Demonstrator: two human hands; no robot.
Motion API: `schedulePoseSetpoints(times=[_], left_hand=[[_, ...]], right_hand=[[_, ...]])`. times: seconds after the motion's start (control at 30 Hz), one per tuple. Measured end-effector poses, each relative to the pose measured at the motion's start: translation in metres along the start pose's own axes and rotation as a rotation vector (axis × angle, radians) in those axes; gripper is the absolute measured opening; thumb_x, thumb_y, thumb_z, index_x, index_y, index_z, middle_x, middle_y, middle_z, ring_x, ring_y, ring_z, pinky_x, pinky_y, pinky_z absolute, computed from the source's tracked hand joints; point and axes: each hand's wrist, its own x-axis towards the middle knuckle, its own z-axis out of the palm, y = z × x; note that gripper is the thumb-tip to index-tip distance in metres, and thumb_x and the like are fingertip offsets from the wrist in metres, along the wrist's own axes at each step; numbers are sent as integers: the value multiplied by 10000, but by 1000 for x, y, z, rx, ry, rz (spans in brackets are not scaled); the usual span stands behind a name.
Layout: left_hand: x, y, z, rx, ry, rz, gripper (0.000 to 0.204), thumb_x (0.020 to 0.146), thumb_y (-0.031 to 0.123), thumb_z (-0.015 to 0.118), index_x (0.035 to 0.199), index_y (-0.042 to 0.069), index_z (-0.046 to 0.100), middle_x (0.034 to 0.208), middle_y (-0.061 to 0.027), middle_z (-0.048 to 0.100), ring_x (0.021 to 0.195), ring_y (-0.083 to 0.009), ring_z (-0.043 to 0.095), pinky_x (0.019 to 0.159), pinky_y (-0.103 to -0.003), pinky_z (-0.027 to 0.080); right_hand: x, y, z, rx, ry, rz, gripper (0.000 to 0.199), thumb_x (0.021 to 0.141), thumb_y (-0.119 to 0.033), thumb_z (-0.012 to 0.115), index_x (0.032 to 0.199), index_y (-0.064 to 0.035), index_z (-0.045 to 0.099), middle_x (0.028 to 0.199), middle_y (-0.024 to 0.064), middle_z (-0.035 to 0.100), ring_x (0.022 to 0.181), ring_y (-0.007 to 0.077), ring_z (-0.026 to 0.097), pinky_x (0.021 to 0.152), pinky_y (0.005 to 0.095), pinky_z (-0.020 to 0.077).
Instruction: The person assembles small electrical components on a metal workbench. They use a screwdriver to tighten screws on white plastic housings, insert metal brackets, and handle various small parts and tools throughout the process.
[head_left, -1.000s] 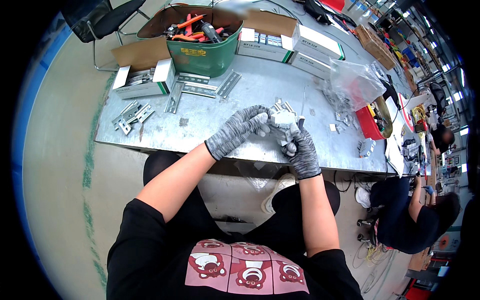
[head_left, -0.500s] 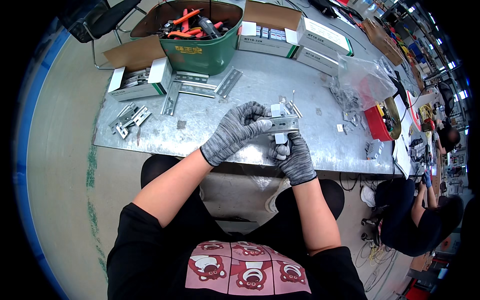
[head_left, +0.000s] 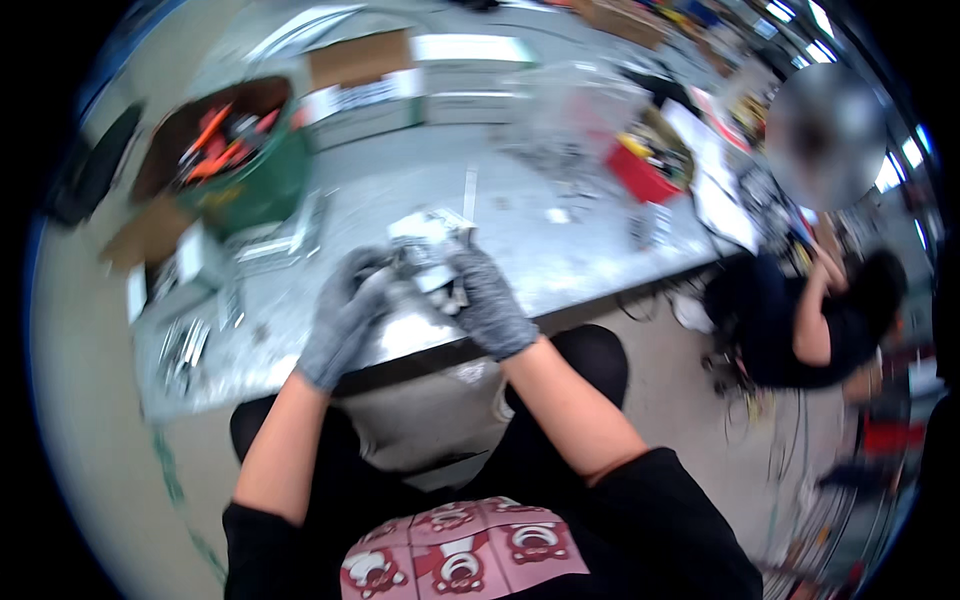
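My right hand [head_left: 487, 303], in a grey knitted glove, is closed on a short slotted metal rail piece [head_left: 425, 228] with small pale blocks on it, held over the table's front part. Close to its left end is my left hand [head_left: 345, 320], gloved alike, its fingers smeared by motion. Whether the left fingers touch the piece I cannot make out. Beyond the piece a thin pale strip [head_left: 469, 190] points away from me. Loose metal rails [head_left: 285, 243] lie to the left, with shorter metal pieces [head_left: 184, 350] near the table's left corner.
A green tub [head_left: 255, 185] of orange-handled tools stands at the back left, above an open box [head_left: 195, 265]. White cartons [head_left: 470, 107] line the back. Clear plastic bags [head_left: 575, 105] and a red container [head_left: 640, 175] are farther right. Another person sits right of the table.
My view has swung to the right and blurred, so the table's things appear farther left. My left hand has drawn back somewhat from the rail piece; the right still holds it.
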Motion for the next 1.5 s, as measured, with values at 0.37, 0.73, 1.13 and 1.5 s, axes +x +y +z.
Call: schedulePoseSetpoints(times=[0.37, 0.73, 1.13, 1.5], left_hand=[[1, -18, 4, 498, 43, 282, 250, 898, 64, 603, 1138, -3, 614, 1080, -93, 590, 883, -152, 585, 819, -283, 488], [-1, -22, 12, 609, 69, 309, 270, 880, 10, 593, 1149, 16, 626, 1098, -109, 578, 944, -190, 601, 851, -292, 491], [0, -32, 13, 793, 134, 398, 284, 856, 72, 639, 1140, 62, 636, 1137, -181, 581, 1028, -312, 608, 885, -375, 505], [0, -34, 7, 912, 190, 416, 273, 855, 123, 652, 1121, 64, 647, 1171, -210, 575, 1094, -361, 564, 948, -423, 470]], right_hand=[[-36, -155, -125, -1629, 1012, -643, 319, 807, -235, 699, 1037, -29, 617, 872, 163, 668, 767, 333, 644, 714, 401, 513], [-43, -184, -185, -1693, 1247, -528, 427, 756, -206, 751, 1098, -24, 572, 1088, 203, 605, 938, 376, 633, 831, 455, 511], [48, -159, -178, -1130, 698, -814, 276, 940, -188, 579, 1169, -33, 587, 1103, 72, 642, 1002, 202, 597, 921, 329, 460], [129, -101, -145, -1503, 931, -732, 558, 911, -391, 544, 1303, 5, 516, 1391, 280, 447, 1304, 425, 409, 1117, 450, 310]])
